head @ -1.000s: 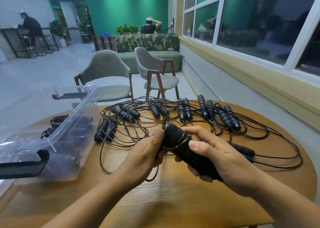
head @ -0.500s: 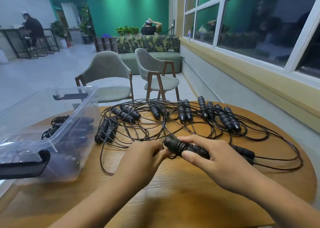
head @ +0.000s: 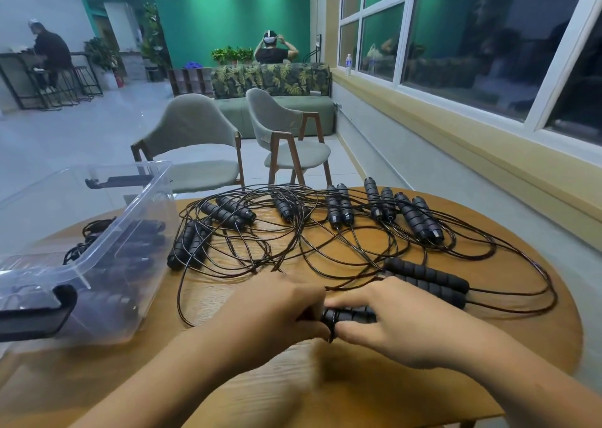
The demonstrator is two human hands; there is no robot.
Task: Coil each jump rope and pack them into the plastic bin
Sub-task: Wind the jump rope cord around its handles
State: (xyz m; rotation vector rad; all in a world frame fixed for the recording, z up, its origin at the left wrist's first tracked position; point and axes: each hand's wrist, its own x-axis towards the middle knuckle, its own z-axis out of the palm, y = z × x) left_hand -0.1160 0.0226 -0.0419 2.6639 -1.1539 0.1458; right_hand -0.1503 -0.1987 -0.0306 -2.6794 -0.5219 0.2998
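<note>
Black foam handles [head: 350,315] are held, left hand [head: 277,310] and right hand [head: 404,326] both curled round them; pulling away could snag the tangled cords [head: 293,245] farther back.

both hands, left hand [head: 280,310] and right hand [head: 394,323], grip black rope handles [head: 347,316] beside a plastic bin [head: 97,252].

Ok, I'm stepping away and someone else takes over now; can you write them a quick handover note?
Hands: left hand and right hand both grip the held jump rope low over the table.
Bin: plastic bin at the table's left, some packed ropes inside.
Done: those few.
Left: finish and bin this one, then coil the loose ropes, several lying tangled across the table.
</note>
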